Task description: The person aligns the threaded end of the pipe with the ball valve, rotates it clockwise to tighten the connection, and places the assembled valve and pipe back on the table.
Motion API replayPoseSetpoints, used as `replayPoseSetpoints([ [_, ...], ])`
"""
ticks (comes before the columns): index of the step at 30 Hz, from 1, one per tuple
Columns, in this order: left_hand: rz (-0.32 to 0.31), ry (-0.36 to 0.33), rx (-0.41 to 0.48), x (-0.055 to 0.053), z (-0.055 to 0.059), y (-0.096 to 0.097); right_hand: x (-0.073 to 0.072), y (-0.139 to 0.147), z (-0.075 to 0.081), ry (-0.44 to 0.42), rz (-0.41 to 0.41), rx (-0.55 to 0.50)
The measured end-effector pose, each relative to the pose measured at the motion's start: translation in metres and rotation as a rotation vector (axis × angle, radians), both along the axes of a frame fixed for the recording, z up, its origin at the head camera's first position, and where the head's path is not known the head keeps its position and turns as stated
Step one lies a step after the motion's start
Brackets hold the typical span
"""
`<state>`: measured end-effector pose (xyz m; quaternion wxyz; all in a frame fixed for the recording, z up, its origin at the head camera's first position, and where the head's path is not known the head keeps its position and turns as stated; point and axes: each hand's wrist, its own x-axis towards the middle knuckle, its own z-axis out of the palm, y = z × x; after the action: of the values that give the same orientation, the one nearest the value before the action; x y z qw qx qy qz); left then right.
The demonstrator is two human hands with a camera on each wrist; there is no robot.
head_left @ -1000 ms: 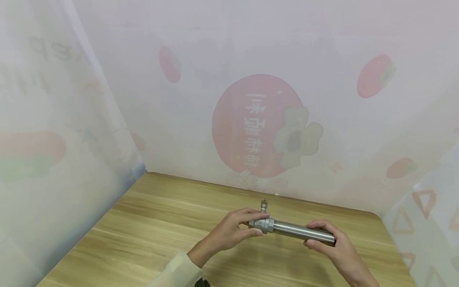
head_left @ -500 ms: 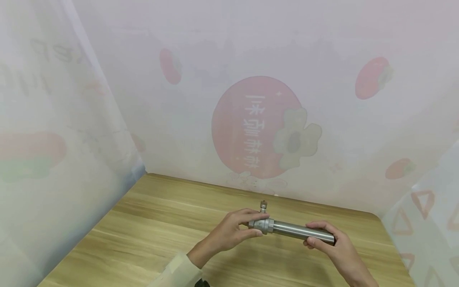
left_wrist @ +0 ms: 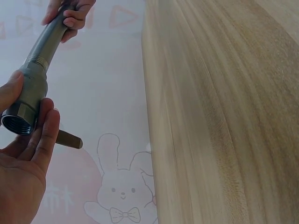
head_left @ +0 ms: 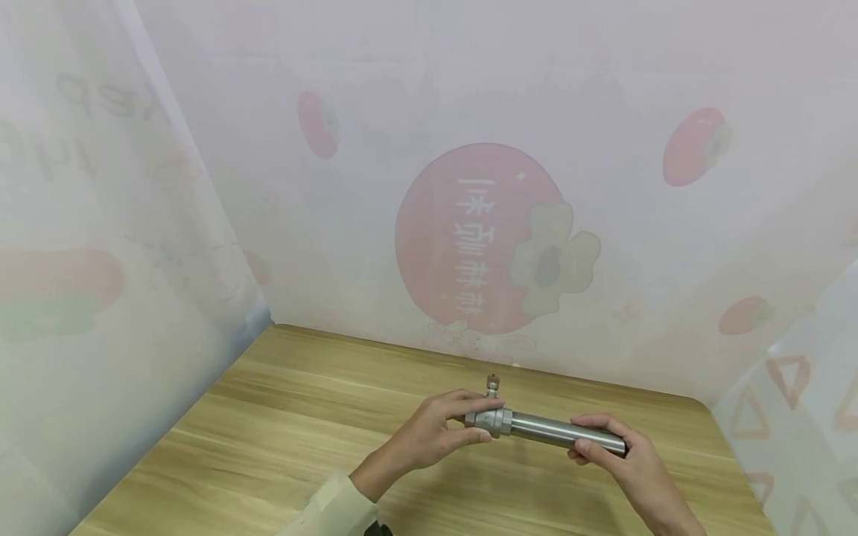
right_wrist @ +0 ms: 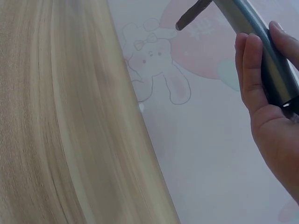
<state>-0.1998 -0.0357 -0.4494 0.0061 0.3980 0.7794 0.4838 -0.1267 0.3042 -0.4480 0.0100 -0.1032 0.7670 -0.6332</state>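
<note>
Above the table [head_left: 268, 417], well inside its left edge [head_left: 177, 425], left hand [head_left: 430, 430] pinches a fitting [head_left: 494, 422], right hand [head_left: 626, 458] grips its pipe [head_left: 546, 429].

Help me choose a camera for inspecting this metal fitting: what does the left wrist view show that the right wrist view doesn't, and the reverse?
Only left wrist: the left hand gripping the metal fitting, its threaded opening, and the exposed threads where the pipe meets it.

Only right wrist: the pipe's far end.

Both: the pipe, the right hand holding it, the side stem, the wooden table and the rabbit print.
</note>
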Motion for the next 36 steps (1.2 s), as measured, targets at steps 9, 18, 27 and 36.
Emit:
replayPoseSetpoints([
  [9,-0.013,-0.004,0.012,0.0001,0.0003,0.0009,-0.0001,0.0029,-0.0029,0.039,0.104,-0.054],
  [18,-0.007,0.008,0.015,0.0011,0.0027,0.0000,0.0013,0.0038,-0.0019,0.030,0.098,-0.037],
  [27,-0.011,0.001,0.024,0.0012,0.0036,-0.0001,0.0029,0.0016,0.0006,0.028,0.043,-0.002],
  [36,-0.024,-0.007,0.019,0.0009,0.0022,-0.0008,0.0027,0.0007,0.0007,0.024,0.024,-0.005],
])
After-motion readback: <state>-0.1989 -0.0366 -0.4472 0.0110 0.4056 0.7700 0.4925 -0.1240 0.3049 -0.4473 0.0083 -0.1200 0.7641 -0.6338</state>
